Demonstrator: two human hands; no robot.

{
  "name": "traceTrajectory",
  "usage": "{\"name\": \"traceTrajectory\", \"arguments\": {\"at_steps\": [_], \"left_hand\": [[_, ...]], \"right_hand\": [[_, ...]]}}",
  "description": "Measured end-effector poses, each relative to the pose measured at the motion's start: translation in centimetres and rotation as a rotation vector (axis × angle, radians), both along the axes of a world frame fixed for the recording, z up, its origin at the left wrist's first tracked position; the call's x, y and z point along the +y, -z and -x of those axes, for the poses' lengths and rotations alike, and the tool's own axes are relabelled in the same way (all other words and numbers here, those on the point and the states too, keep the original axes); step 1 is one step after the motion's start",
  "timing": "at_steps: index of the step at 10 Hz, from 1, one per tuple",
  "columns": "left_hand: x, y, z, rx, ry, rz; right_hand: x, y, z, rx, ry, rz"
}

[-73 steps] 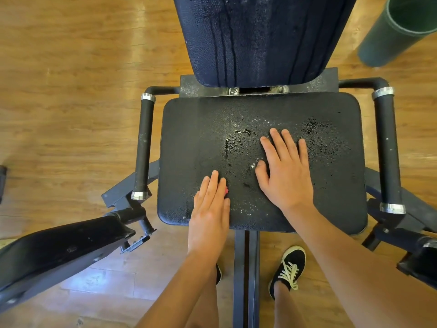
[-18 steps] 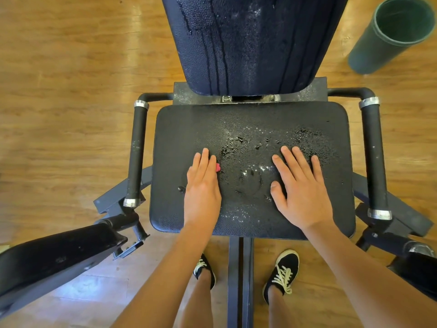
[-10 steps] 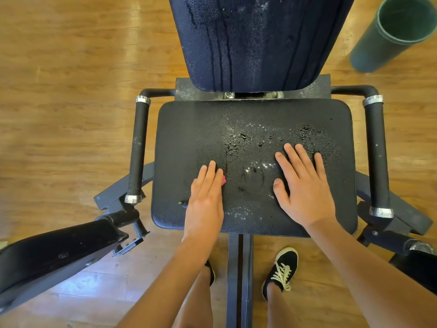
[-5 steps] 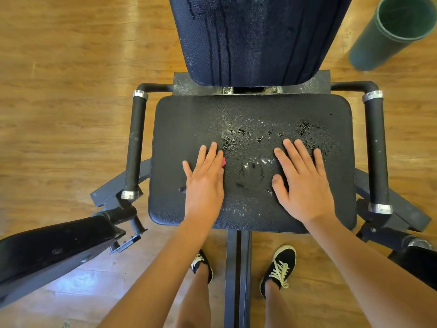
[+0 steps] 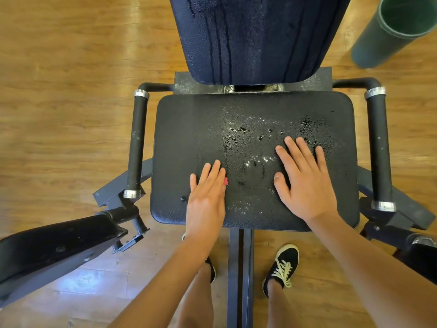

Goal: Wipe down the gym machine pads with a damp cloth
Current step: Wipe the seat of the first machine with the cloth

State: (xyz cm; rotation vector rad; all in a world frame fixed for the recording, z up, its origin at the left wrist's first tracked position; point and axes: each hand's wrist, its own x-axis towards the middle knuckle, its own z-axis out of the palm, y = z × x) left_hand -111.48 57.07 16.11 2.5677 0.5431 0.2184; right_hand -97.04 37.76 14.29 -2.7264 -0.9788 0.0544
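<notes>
A black seat pad (image 5: 189,129) lies below me, wet with droplets in its middle and right part. My left hand (image 5: 207,197) presses flat on the pad's front left with straight fingers; a small red thing (image 5: 226,181) peeks out at its right edge, mostly hidden under the palm. My right hand (image 5: 303,183) rests flat on the pad's right half, fingers spread, nothing under it that I can see. The dark blue back pad (image 5: 255,36) rises behind the seat, streaked with water runs.
Black padded handles stand on the left (image 5: 136,143) and right (image 5: 379,150) of the seat. Another black pad (image 5: 54,252) juts in at lower left. A green cylinder (image 5: 392,29) stands on the wooden floor at upper right. My feet flank the frame's centre beam (image 5: 240,275).
My left hand has slid back toward the front edge of the seat pad after reaching forward half a second ago. My right hand has stayed in about the same place.
</notes>
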Motion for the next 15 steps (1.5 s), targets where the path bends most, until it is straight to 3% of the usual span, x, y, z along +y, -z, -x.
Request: {"name": "traceTrajectory", "arguments": {"at_steps": [2,6,8,11,13,15], "left_hand": [[-0.8,-0.3,-2.2,0.040,-0.099,0.008],[-2.2,-0.2,2.6,0.036,0.019,-0.085],[0.3,-0.9,-3.1,-0.074,-0.010,-0.082],[4.7,0.1,-14.5,-0.014,-0.107,-0.077],[5.8,-0.8,-17.2,-0.093,-0.102,-0.042],[5.5,-1.0,-17.7,-0.045,-0.053,-0.048]], "right_hand": [[0.0,-0.1,-0.1,0.002,0.002,0.006],[0.0,-0.1,0.1,0.007,0.004,-0.002],[0.0,0.0,0.1,0.012,0.001,0.007],[-0.1,0.2,0.0,0.001,-0.009,0.013],[0.1,-0.1,-0.1,0.011,-0.012,-0.009],[-0.2,0.0,0.0,0.012,-0.013,-0.016]]}}
